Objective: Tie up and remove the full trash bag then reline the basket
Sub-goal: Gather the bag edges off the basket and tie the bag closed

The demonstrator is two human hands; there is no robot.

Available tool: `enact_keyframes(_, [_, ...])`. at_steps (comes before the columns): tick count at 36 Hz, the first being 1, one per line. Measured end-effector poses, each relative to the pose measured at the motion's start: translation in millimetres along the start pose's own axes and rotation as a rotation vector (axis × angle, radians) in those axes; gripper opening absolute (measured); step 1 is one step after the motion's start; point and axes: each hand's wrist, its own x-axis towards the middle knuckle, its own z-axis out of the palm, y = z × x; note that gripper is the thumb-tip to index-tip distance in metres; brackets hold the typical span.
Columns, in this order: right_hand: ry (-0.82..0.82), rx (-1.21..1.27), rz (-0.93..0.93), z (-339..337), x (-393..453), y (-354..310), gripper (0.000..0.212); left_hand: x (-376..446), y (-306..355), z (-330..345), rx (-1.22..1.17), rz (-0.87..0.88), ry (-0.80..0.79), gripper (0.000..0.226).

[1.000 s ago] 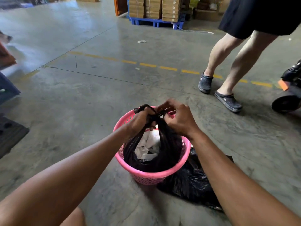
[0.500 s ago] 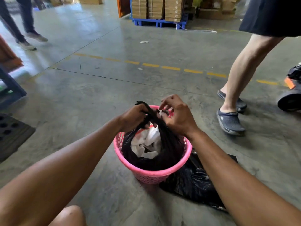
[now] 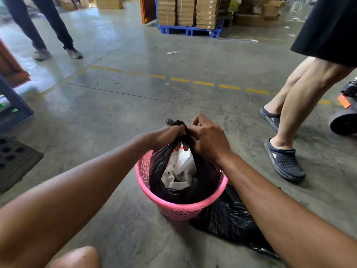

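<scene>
We are in the tying step, with the bag not yet lifted out. Our left hand point(image 3: 170, 134) is clenched around a gathered strip of the black trash bag point(image 3: 204, 175), whose crumpled end sticks up just beyond the knuckles. Right beside it, touching, our right hand point(image 3: 209, 139) pinches the opposite gathered strip, fingers curled over the crossing point; whether a knot has already been pulled tight under them we cannot tell. The bag sits inside the pink plastic basket point(image 3: 179, 207), which stands on the concrete floor point(image 3: 116, 117), and its mouth gapes open on our side, showing white paper waste point(image 3: 180, 167). To the right of the basket, touching its base, a second black bag point(image 3: 228, 219) lies flat on the floor, probably the fresh liner. We judge the next move calls for crossing and cinching the two strips until the mouth closes, then lifting straight up so the basket stays put. A bystander's legs point(image 3: 301, 93) stand near on the right, so the lift should stay clear of them.
</scene>
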Motion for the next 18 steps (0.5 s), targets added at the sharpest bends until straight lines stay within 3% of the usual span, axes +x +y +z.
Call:
enact_keyframes(4, [-0.013,-0.161,-0.036,-1.5,4.6,3.5,0.019,1.7,-3.2,-6.2,-0.093,0.024,-0.023,0.041])
enact_keyframes(7, [-0.063,-0.181,-0.003,-3.8,3.4,7.2,0.021,2.1,-15.6,-13.0,-0.323,-0.008,-0.033,0.038])
enact_keyframes(13, [-0.149,0.205,0.311,-4.9,-12.0,3.2,0.016,0.6,-43.2,-27.3,-0.518,-0.149,-0.154,0.051])
enact_keyframes(18, [-0.081,0.471,0.429,7.1,-38.5,-34.4,0.014,8.5,-35.6,-33.2,-0.340,-0.305,-0.206,0.035])
